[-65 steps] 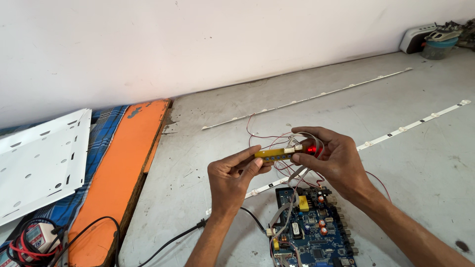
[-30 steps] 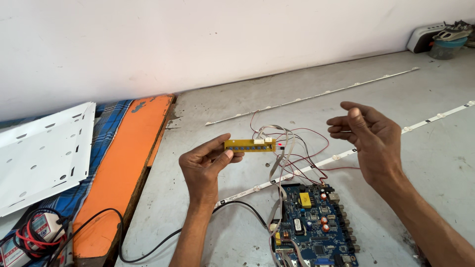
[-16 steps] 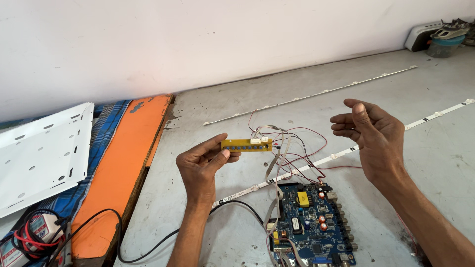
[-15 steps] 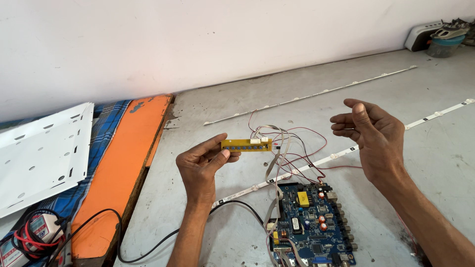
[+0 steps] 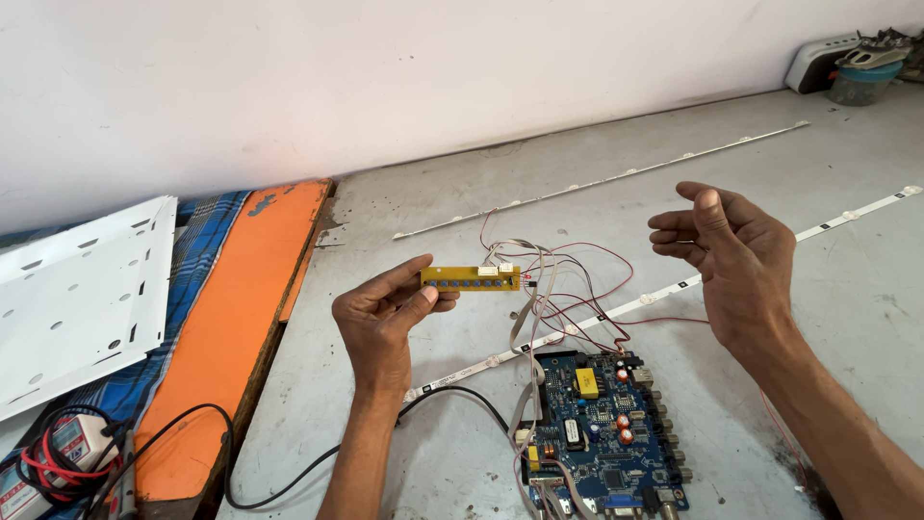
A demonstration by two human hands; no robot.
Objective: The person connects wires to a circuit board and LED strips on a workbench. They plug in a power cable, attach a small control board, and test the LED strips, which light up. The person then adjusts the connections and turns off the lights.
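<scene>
While the left hand [image 5: 385,323] pinches one end of a narrow yellow circuit strip [image 5: 470,278] between thumb and fingers and holds it level above the grey tabletop [image 5: 462,462], the right hand [image 5: 736,260] hovers well apart to the right, open and empty, fingers loosely curled and palm turned inward. Thin red and grey wires [image 5: 553,289] run from the strip's right end down to a blue circuit board [image 5: 602,433] lying flat on the tabletop just below and between the hands. A black cable [image 5: 318,467] curves across the tabletop toward the board. Two long white LED strips [image 5: 597,183] [image 5: 837,220] lie across the surface behind the hands. At the left edge sit an orange plank [image 5: 226,327], a white perforated panel [image 5: 82,289] on blue checked cloth [image 5: 197,250], and a multimeter [image 5: 58,457] with red and black leads.
</scene>
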